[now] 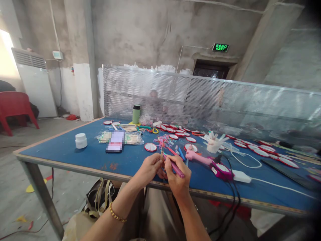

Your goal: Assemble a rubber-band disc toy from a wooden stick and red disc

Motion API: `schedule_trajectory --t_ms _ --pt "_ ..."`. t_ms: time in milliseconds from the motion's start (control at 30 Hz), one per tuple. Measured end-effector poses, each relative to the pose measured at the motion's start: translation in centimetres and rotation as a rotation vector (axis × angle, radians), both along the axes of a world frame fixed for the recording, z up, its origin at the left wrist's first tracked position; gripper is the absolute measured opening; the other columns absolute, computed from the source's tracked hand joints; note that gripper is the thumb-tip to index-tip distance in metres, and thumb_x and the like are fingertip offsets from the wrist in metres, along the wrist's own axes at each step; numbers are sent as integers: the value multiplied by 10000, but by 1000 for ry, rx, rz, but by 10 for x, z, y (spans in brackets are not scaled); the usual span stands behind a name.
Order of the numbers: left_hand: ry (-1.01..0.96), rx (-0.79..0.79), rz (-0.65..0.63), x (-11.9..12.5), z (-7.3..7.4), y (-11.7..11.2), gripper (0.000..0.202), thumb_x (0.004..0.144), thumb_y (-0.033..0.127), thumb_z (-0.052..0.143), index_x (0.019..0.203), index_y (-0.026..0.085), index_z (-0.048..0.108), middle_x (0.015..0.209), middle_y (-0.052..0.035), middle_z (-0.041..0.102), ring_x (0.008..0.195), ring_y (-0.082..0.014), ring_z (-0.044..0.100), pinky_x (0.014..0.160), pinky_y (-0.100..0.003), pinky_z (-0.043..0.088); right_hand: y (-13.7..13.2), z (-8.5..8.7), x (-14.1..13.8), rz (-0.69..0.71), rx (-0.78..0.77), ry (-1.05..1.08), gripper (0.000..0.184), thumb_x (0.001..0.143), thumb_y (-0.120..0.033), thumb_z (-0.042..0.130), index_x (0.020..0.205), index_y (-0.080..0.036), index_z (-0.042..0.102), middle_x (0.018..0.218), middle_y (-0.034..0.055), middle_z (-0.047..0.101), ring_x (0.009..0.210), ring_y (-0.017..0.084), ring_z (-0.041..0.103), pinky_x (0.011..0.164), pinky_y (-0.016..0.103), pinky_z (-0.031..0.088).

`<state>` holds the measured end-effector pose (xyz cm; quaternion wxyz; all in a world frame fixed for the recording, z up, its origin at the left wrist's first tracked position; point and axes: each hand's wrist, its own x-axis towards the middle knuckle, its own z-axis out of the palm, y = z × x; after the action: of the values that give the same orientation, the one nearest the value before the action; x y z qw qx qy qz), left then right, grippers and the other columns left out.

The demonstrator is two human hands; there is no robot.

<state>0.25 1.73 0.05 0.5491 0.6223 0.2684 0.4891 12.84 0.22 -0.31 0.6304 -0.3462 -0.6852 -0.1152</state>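
Observation:
My right hand [180, 179] grips a purple pen-shaped tool [177, 168] the way one holds a pencil, its tip pointing toward my left fingers. Close against it, my left hand [149, 169] pinches a thin light stick [162, 149] that stands nearly upright; its end is too small to make out. Both hands meet just above the front edge of the blue table [92, 170]. Beyond them lie a round white dish with a red rim [150, 147] and a pile of small colourful strips [163, 140]. Blue and red pens [181, 153] rest just right of my fingers.
A phone [115, 142] lies on packaged sticks, left of a white jar [81, 141]. Rightward are a pink-handled fan-like device [200, 159], a white cup of sticks [213, 145], cables and several red-rimmed discs [260, 152]. A perforated metal screen [175, 93] backs the table; a person sits behind it.

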Motion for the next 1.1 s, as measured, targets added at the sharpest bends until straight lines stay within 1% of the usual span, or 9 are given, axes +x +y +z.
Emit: schedule_trajectory --t_ms 133,300,433,600,767,1100 --pt "-4 6 2 0 0 -1 378 822 542 583 778 178 492 625 21 583 516 -122 599 528 -244 476 -1 1 0 -25 9 19 103 915 -192 545 850 -195 624 708 5 665 595 121 628 583 235 521" --pt "-1 -1 -4 0 0 0 373 831 540 571 791 178 493 623 24 580 524 -122 604 537 -243 479 0 1 0 -5 1 10 98 917 -194 540 889 -193 634 755 16 685 645 133 655 625 248 542" --pt "5 1 -7 0 -1 0 362 835 528 567 805 176 487 630 16 594 528 -130 615 531 -246 485 1 0 0 -28 -9 43 95 914 -194 555 858 -194 632 729 5 679 609 125 645 608 240 535" --pt "15 12 -7 -1 -1 1 359 845 523 555 810 173 486 637 16 592 522 -122 611 527 -241 489 1 0 0 1 -20 45 85 912 -189 558 878 -195 636 734 0 678 599 122 647 608 240 540" --pt "18 7 -6 0 -2 2 364 846 529 552 820 171 489 660 14 595 537 -128 624 525 -243 498 0 1 0 -13 -16 58 100 912 -185 558 842 -192 629 724 0 678 601 120 646 602 230 536" --pt "11 22 -13 -1 -3 1 369 851 528 550 816 166 489 638 19 593 530 -125 625 524 -233 496 1 -1 1 11 -25 62 75 907 -165 569 876 -188 634 748 2 677 628 118 652 631 228 540"
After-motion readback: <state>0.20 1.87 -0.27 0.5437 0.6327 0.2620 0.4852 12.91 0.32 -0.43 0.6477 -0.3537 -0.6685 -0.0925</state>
